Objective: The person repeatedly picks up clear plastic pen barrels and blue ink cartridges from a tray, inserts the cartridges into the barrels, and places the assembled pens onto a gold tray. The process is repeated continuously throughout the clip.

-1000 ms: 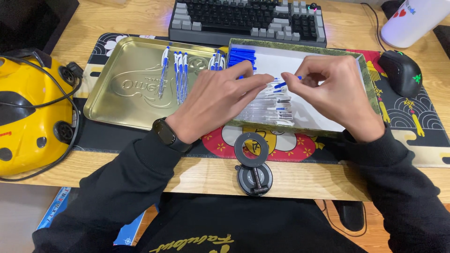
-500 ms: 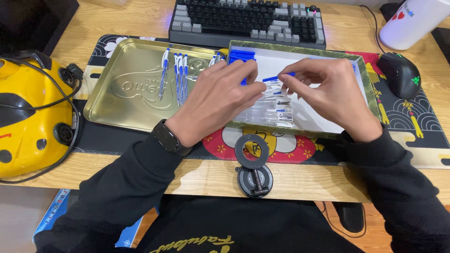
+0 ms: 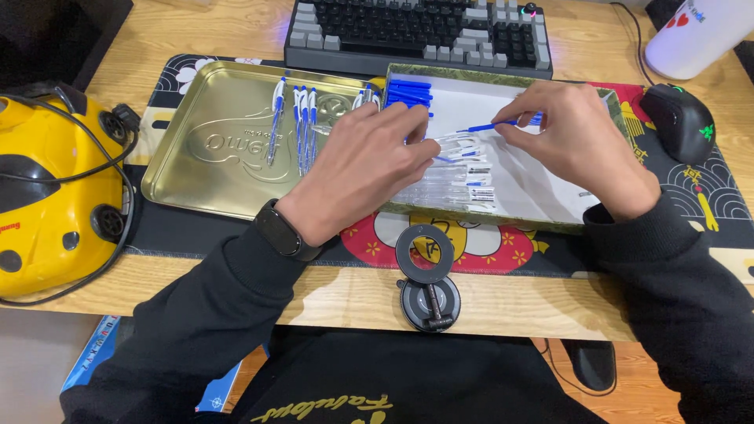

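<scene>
Blue pen refill (image 3: 488, 126) over white-lined box (image 3: 542, 188), pinched in right hand (image 3: 577, 145) fingers. Left hand (image 3: 369, 169) grips clear barrel, mid-assembly I'd say. Next: line up tip, slide in straight.

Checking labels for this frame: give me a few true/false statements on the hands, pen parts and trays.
1. The right hand pinches a thin blue pen refill over the white-lined box. True.
2. The finished blue-and-white pens lie in the gold metal tray. True.
3. The left hand rests on the keyboard. False: it is over the box's left edge, by the clear pen barrels; the keyboard is untouched.
4. The black mouse sits left of the gold tray. False: it is at the far right of the mat.
5. A watch is on the left wrist. True.
</scene>
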